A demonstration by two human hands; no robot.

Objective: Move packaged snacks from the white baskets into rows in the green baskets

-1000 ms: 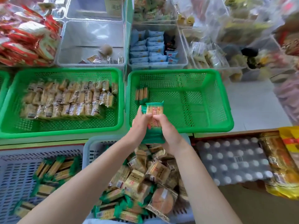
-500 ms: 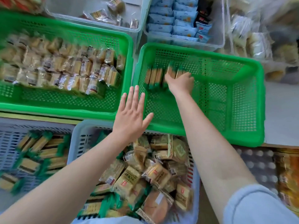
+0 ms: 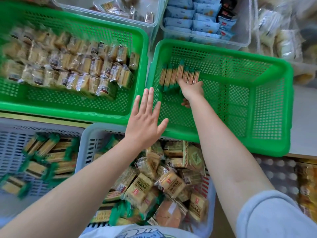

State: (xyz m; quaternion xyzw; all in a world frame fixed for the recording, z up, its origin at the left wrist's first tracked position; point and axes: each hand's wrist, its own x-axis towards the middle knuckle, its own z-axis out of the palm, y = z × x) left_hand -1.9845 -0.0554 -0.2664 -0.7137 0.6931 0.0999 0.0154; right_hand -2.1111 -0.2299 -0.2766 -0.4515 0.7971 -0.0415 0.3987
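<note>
Placing step under way: my right hand point(image 3: 191, 89) reaches into the right green basket point(image 3: 272, 148), fingers down against the row of green-edged wafer packs point(image 3: 180, 77) standing upright at its back-left corner; whether they clamp one I cannot tell. I count about eight packs there. Left hand point(image 3: 145, 121) hovers flat, fingers straight and spread, holding nothing. Two green baskets, two white baskets point(image 3: 89, 143) in view. Next: square the row, then fetch more packs.
</note>
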